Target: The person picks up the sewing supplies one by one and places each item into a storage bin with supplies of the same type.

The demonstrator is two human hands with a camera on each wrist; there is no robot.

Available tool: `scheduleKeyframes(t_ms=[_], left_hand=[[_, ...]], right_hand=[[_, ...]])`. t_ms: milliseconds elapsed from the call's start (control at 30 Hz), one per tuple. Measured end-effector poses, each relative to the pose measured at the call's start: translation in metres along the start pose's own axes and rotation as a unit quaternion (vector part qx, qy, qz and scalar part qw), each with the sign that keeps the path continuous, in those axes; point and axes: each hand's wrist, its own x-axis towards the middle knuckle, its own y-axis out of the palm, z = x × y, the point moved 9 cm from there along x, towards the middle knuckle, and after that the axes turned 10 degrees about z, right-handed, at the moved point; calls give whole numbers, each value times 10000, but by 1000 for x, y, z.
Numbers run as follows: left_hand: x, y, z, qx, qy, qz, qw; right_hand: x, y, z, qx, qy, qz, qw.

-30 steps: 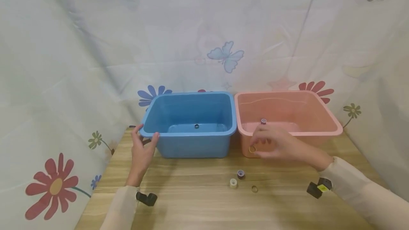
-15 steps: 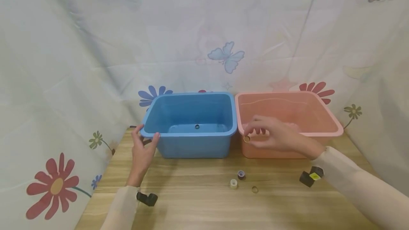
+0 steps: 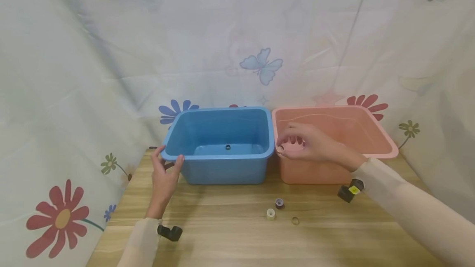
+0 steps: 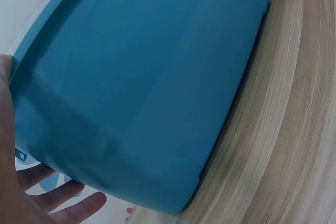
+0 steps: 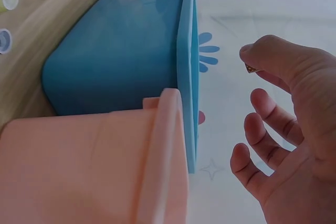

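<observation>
My left hand holds the front left corner of the blue tub, thumb at the front rim and index finger at the side rim. Its other fingers spread beside the tub wall. Above the front left rim of the pink tub, my right hand pinches a small ring between thumb and index finger. In the right wrist view only a patterned gold edge of that ring shows. A small dark ring lies on the blue tub's floor.
On the wooden table, in front of the tubs, are a dark purple spool-like piece, a whitish one and a thin ring. The tubs stand side by side against a patterned cloth.
My right hand has risen and moved left with the ring, from in front of the pink tub to above its rim near the blue tub. The left hand has stayed put.
</observation>
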Motion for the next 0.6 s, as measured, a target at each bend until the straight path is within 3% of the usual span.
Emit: scheduleKeyframes(t_ms=[300, 533, 600], left_hand=[[0, 0, 0, -63, 13, -29, 10000], [1, 1, -2, 36, 54, -43, 10000], [1, 1, -3, 76, 77, -64, 9999]], right_hand=[[17, -3, -10, 25, 386, 341, 9987], [32, -9, -14, 189, 343, 402, 9984], [36, -10, -17, 317, 519, 446, 9972]])
